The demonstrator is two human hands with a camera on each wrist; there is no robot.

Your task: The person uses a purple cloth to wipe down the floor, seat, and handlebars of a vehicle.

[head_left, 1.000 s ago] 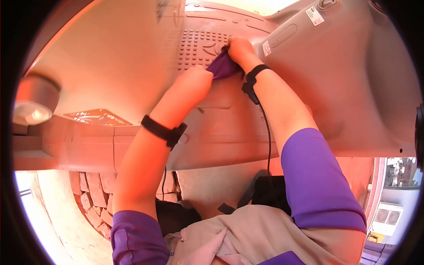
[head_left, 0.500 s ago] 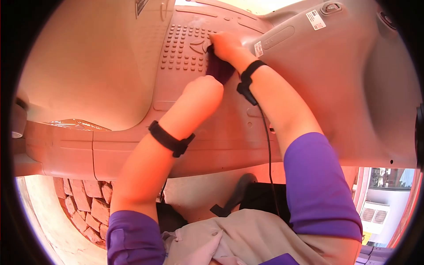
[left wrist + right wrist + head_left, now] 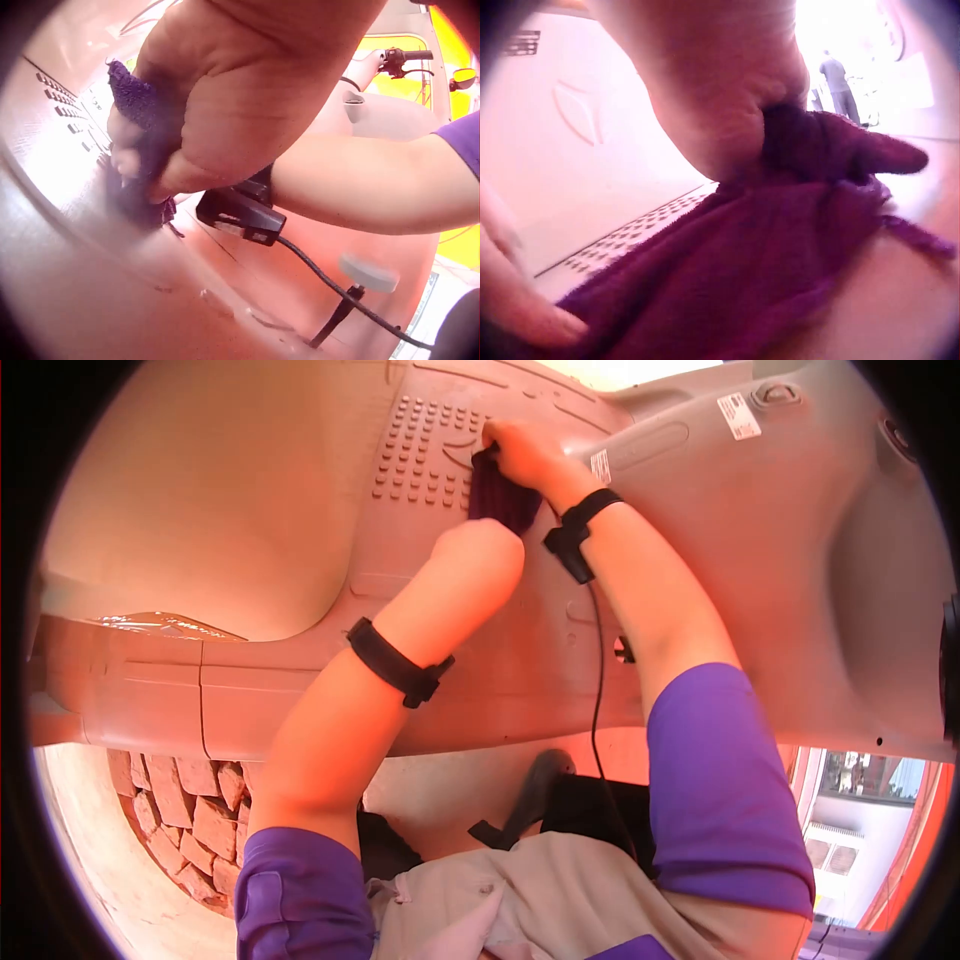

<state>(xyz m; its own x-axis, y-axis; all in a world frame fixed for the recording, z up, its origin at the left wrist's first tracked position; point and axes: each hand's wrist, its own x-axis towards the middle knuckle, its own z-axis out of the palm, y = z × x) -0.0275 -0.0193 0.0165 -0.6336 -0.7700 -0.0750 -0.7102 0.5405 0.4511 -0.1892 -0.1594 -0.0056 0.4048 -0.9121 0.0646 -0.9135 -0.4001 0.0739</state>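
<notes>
"What is closest?"

"Two purple sleeves (image 3: 730, 780), with bare arms reaching out of them. Each arm wears a black band (image 3: 395, 663)."

"How is the left hand (image 3: 480, 550)?"

"It reaches up and in, and its wrist bends down, so the head view hides its fingers. The left wrist view shows them curled round a purple cloth (image 3: 505, 495)."

"And the right hand (image 3: 525, 455)?"

"It goes out farther, with the wrist turned in. It grips the other end of the cloth. Folds cover most of its fingers, so nobody can tell how tight they are."

"Where is the cloth, then?"

"It runs between both hands, over the floor board (image 3: 530, 660). It is well in from the near edge, by the right edge of a patch of bumps (image 3: 410, 455). It looks too blurry to tell how much of it touches the board."

"What is beside the board?"

"A big pale panel (image 3: 240, 510) on the left, and a grey-pink panel (image 3: 760, 560) with white stickers (image 3: 740, 417) on the right."

"And farther off?"

"Red-brown stones (image 3: 190, 830) on the ground. The left wrist view has a handlebar (image 3: 405, 60) and a mirror (image 3: 463, 76). Way back, in the right wrist view, a person (image 3: 838, 84) stands in bright light."
</notes>
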